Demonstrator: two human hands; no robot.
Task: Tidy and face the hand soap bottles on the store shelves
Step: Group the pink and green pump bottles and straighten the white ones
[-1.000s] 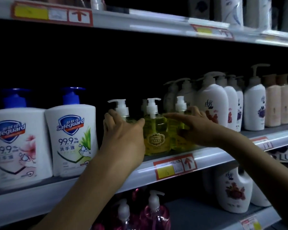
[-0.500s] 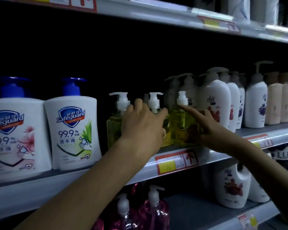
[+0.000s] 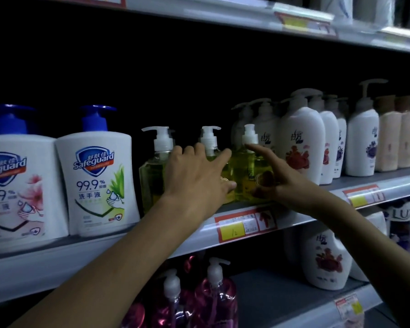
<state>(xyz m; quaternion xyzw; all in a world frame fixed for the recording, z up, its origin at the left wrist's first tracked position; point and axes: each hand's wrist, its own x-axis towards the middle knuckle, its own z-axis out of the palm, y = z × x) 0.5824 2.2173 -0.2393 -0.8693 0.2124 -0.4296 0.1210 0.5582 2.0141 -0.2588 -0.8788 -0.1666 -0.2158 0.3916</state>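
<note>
Three clear yellow soap pump bottles stand in a row on the middle shelf (image 3: 199,235). My left hand (image 3: 197,178) wraps the middle yellow bottle (image 3: 210,143), hiding most of its body. My right hand (image 3: 273,176) grips the right yellow bottle (image 3: 243,176) from its right side, forefinger up near the pump collar. The left yellow bottle (image 3: 152,174) stands free beside my left hand.
Two large white Safeguard bottles (image 3: 97,185) stand at the left. White flower-print bottles (image 3: 301,140) crowd the right, with beige ones (image 3: 388,143) further on. Pink pump bottles (image 3: 213,297) and a white refill jug (image 3: 324,261) sit on the shelf below.
My left hand moved right from the left yellow bottle onto the middle one. My right hand shifted around the right bottle's side. The view drifted down and nearer.
</note>
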